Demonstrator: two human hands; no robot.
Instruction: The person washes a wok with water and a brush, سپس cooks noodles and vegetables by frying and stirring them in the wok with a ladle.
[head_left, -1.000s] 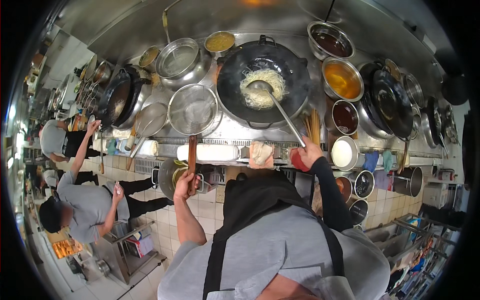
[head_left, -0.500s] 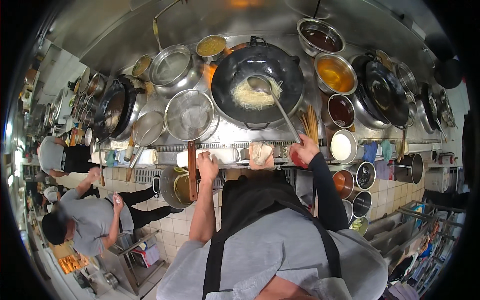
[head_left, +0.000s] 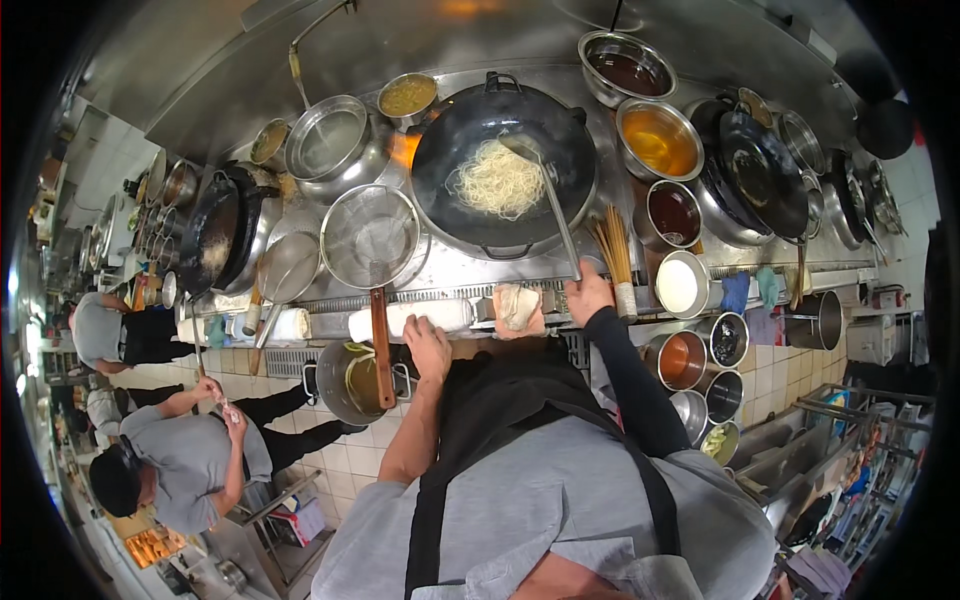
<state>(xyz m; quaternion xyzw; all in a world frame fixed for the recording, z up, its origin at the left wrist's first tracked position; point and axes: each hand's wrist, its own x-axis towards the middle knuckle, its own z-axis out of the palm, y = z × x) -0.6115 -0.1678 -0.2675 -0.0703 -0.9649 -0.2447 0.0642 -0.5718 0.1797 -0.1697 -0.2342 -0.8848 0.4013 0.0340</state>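
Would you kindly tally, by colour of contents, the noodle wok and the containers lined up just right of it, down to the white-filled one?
Pale noodles: 1
Dark red liquid: 2
Orange liquid: 1
White contents: 1
Total: 5

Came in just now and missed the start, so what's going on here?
The person's right-hand grip is closed on a ladle, its bowl by the upper-right edge of pale noodles in a black wok. The left-hand grip is open at a white cloth. A mesh strainer lies left of the wok, unheld.
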